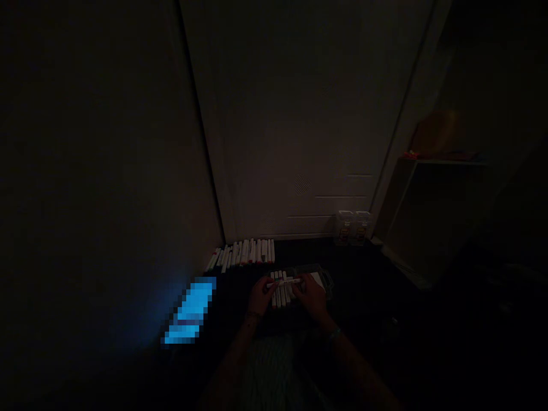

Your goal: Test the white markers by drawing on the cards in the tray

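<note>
In dim light, a white marker [287, 281] lies crosswise between my two hands. My left hand [260, 294] pinches its left end, and my right hand [313, 294] has its fingers closed on the right end. Just below it, several white markers [280, 297] lie side by side in a clear plastic case [329, 281]. The case's handle side shows beyond my right hand. A white patch, perhaps a card or label, lies partly hidden behind that hand.
A row of white markers [246, 252] lies at the back left by the wall. Two clear containers [353, 227] stand at the back right. A glowing, pixelated screen [192, 311] is at the left. A cabinet [436, 217] rises on the right.
</note>
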A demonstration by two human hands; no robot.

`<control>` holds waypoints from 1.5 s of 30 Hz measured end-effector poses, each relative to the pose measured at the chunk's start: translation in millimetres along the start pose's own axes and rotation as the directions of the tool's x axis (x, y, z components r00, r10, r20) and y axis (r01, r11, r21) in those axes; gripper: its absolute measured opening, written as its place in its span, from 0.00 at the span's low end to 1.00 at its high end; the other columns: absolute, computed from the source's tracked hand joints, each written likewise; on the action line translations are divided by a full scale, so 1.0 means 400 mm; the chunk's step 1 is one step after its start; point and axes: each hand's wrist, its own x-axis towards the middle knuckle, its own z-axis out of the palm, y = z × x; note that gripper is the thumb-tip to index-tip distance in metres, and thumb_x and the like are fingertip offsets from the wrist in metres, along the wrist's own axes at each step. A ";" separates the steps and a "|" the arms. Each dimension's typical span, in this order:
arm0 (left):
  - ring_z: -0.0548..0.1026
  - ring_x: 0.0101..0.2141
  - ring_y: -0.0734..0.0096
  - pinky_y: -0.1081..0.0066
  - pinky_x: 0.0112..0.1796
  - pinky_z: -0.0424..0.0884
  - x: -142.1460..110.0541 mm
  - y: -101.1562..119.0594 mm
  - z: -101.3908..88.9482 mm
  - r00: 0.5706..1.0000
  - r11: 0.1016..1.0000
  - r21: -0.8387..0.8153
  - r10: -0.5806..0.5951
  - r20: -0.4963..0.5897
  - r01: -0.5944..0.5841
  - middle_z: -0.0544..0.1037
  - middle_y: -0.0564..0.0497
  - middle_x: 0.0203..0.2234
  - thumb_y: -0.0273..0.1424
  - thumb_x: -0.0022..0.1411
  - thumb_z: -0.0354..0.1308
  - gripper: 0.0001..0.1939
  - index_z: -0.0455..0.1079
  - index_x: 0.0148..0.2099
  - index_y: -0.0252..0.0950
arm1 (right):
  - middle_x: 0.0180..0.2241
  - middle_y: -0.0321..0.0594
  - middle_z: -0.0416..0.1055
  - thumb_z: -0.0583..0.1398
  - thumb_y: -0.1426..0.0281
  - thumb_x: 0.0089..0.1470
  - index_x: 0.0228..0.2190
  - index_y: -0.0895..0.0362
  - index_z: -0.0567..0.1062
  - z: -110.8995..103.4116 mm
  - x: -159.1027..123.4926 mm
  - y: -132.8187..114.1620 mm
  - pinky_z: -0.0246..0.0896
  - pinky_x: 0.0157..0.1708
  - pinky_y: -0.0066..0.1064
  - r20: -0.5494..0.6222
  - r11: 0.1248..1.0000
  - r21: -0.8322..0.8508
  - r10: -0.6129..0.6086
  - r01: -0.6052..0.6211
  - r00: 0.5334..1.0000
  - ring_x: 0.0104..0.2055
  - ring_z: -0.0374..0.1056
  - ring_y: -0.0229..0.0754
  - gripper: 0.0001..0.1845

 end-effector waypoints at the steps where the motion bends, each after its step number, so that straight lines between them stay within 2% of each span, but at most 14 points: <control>1: 0.68 0.29 0.72 0.73 0.32 0.64 0.000 0.001 0.000 1.000 1.000 -0.006 -0.002 0.000 0.002 0.73 0.52 0.28 0.43 0.50 0.53 0.16 0.70 0.33 0.36 | 0.39 0.37 0.69 0.54 0.62 0.53 0.41 0.51 0.70 0.001 0.000 0.000 0.58 0.37 0.27 0.001 1.000 -0.003 -0.001 0.001 1.000 0.39 0.66 0.40 0.14; 11: 0.66 0.25 0.73 0.74 0.29 0.63 0.000 -0.009 0.001 1.000 1.000 0.024 0.007 0.021 -0.007 0.73 0.53 0.27 0.42 0.51 0.53 0.15 0.70 0.34 0.36 | 0.38 0.36 0.70 0.48 0.66 0.57 0.39 0.51 0.70 -0.004 -0.003 0.000 0.57 0.36 0.26 -0.005 1.000 -0.005 -0.016 0.016 1.000 0.38 0.67 0.38 0.13; 22: 0.66 0.26 0.73 0.73 0.29 0.63 0.001 -0.008 0.001 1.000 1.000 0.020 0.017 0.012 -0.017 0.73 0.52 0.28 0.42 0.51 0.53 0.16 0.70 0.35 0.36 | 0.39 0.37 0.69 0.53 0.61 0.54 0.40 0.51 0.70 -0.002 -0.003 0.000 0.57 0.36 0.27 -0.005 1.000 0.013 -0.007 0.007 1.000 0.38 0.66 0.39 0.13; 32: 0.68 0.28 0.72 0.73 0.31 0.64 0.004 -0.020 0.003 0.999 0.999 0.043 0.031 0.015 -0.032 0.73 0.52 0.29 0.42 0.53 0.51 0.16 0.70 0.35 0.36 | 0.38 0.37 0.70 0.48 0.67 0.58 0.39 0.53 0.70 0.005 -0.002 0.007 0.56 0.38 0.25 -0.013 0.999 0.020 -0.029 0.030 0.999 0.39 0.66 0.37 0.13; 38: 0.68 0.28 0.72 0.73 0.31 0.64 0.003 -0.028 0.005 0.999 0.998 0.042 0.043 0.003 -0.043 0.73 0.52 0.29 0.42 0.53 0.51 0.16 0.69 0.35 0.36 | 0.38 0.36 0.70 0.51 0.68 0.55 0.39 0.53 0.70 0.009 -0.004 0.011 0.56 0.39 0.26 -0.017 0.999 0.030 -0.029 0.030 0.999 0.39 0.66 0.38 0.11; 45: 0.69 0.30 0.71 0.72 0.33 0.65 0.006 -0.039 0.008 0.998 0.996 0.068 0.064 0.012 -0.065 0.73 0.51 0.31 0.41 0.55 0.49 0.15 0.68 0.36 0.36 | 0.38 0.36 0.71 0.53 0.66 0.54 0.40 0.52 0.70 0.005 -0.004 0.007 0.56 0.35 0.25 -0.005 0.999 0.038 -0.007 0.007 1.000 0.37 0.67 0.38 0.12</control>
